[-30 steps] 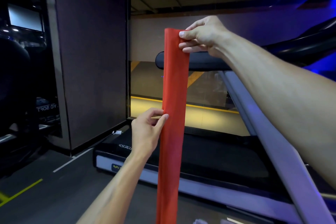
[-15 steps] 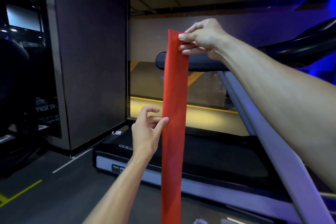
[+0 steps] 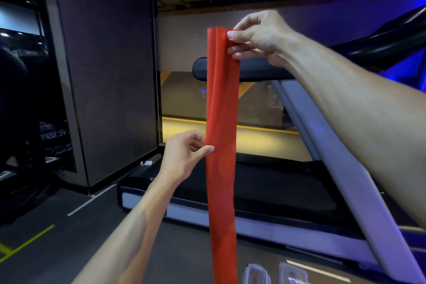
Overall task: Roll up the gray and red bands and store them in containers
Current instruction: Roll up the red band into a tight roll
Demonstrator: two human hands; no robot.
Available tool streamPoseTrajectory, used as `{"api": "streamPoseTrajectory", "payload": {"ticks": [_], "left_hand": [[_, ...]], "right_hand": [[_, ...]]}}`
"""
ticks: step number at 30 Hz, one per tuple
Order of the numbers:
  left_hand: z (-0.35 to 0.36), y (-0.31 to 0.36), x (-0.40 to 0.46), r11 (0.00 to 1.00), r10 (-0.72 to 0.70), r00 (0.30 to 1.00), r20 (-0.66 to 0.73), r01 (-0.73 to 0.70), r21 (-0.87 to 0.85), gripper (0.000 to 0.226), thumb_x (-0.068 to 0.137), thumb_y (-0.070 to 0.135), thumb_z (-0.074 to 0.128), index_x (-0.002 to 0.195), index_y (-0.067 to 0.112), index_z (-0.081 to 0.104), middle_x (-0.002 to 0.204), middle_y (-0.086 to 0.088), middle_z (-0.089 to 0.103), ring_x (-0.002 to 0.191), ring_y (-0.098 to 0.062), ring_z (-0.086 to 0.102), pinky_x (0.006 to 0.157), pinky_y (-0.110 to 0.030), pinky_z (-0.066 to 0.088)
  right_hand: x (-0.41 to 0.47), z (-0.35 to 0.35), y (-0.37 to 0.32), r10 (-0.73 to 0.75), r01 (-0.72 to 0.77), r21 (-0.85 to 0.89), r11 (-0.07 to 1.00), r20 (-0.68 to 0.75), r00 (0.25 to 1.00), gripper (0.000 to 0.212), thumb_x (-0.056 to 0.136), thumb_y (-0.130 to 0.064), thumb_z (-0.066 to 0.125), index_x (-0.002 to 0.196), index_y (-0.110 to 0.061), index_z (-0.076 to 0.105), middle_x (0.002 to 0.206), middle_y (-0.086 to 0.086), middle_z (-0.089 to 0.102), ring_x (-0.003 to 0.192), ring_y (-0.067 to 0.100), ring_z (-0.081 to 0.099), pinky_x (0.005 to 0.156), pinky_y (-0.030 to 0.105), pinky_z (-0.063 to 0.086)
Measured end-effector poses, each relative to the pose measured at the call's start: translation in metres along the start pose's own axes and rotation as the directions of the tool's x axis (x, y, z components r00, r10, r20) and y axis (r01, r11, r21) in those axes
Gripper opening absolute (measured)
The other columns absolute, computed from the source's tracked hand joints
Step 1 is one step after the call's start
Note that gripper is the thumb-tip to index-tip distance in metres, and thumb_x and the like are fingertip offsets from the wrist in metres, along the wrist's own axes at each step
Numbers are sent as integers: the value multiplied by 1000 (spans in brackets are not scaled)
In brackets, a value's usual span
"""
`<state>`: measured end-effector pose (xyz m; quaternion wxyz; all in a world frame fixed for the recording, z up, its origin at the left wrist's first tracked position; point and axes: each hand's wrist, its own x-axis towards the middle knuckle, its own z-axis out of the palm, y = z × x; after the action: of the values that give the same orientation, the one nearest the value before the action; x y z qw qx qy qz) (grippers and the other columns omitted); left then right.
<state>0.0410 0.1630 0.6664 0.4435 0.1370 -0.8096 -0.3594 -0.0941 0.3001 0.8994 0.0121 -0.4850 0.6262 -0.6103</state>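
red band (image 3: 221, 145): hangs straight down in front of the treadmill (image 3: 265, 191), top end folded lengthwise, lower end running out of view.
right hand (image 3: 258, 37): pinches the top of the band between thumb and curled fingers.
left hand (image 3: 184, 157): pinches the band's left edge about halfway down.
containers (image 3: 276, 274): what look like two clear ones on the floor by the treadmill's near edge, blurred.

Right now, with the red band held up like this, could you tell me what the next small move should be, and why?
Probably start rolling from the top: the right hand pinches the upper end of the red band, the left hand steadies its edge, and it hangs unrolled.
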Motion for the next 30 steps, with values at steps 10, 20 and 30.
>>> {"api": "streamPoseTrajectory", "payload": {"ticks": [10,20,30], "left_hand": [[-1,8,2,954,-211,975,63,220,-204,20,81,13,85,85,2,69,64,-4,70,51,-15,64,44,-23,47],[8,8,-1,821,-335,928,161,371,-435,17,86,5,78,94,1,63,74,-17,73,65,-28,73,55,-33,60],[14,6,-1,783,-358,922,149,383,-490,17,87,2,76,97,-2,62,87,-28,71,78,-32,76,69,-39,65]], "right_hand": [[-2,-4,4,-6,6,18,1000,12,1000,13,88,-3,78,87,-8,66,78,14,77,81,29,78,74,40,64],[-8,-6,10,2,-2,26,1000,7,1000,12,87,-5,79,91,-6,67,86,17,78,84,29,78,78,43,64],[-14,-8,9,17,-18,46,999,23,1000,16,86,-5,80,96,-5,67,84,16,77,84,29,78,79,43,64]]}}
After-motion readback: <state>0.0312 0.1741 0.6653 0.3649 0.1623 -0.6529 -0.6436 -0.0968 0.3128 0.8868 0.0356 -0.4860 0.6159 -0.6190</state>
